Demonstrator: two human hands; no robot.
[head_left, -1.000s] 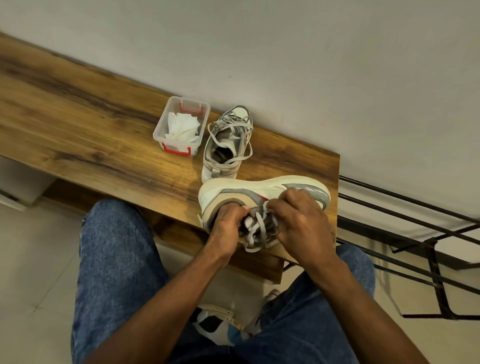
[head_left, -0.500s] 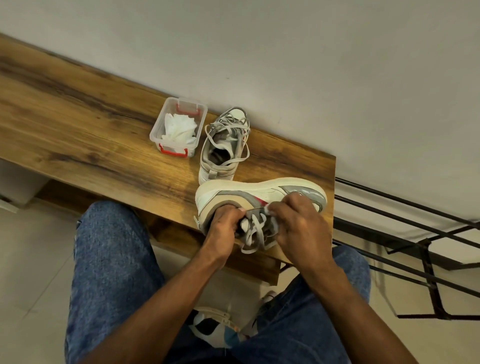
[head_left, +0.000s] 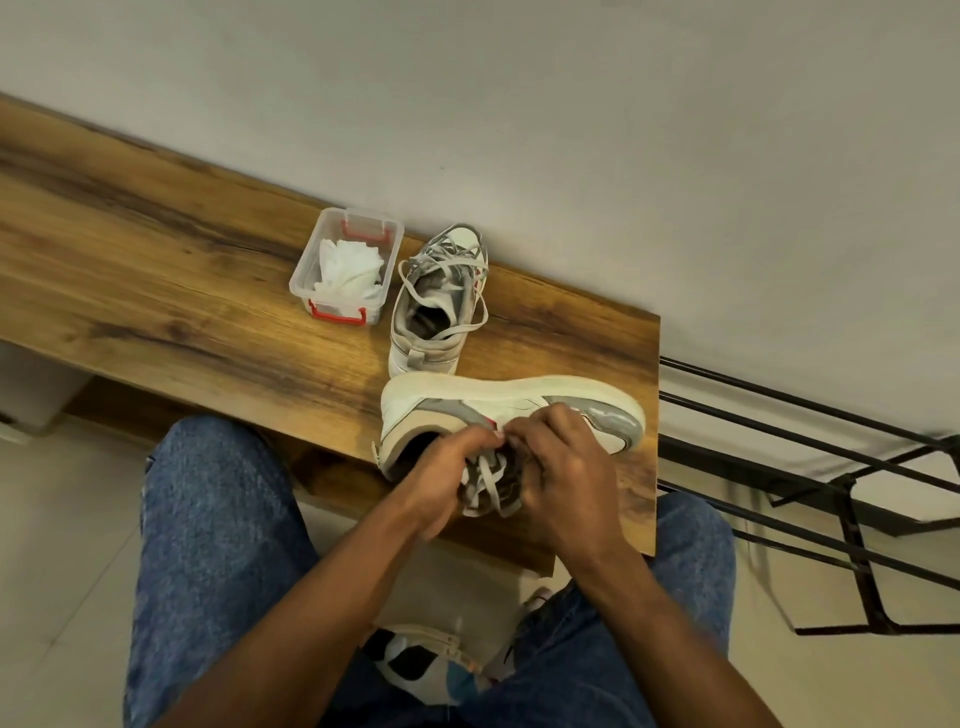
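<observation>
Both hands work the laces of a sneaker lying on its side on the counter.

The white-and-grey sneaker (head_left: 511, 397) lies at the counter's (head_left: 182, 291) right end, by its near edge, sole facing the wall. The left hand (head_left: 447, 475) and right hand (head_left: 563, 467) are both curled, fingertips meeting at the upper eyelets and pinching the grey laces (head_left: 488, 486), whose loose ends hang over the counter's near edge. A second sneaker (head_left: 441, 306) stands upright at the counter's far edge. A clear plastic box (head_left: 307, 273) holding white cloths (head_left: 348, 270) sits further left along the counter's far side. A black metal rack (head_left: 831, 467) stands beyond the counter's right end.
</observation>
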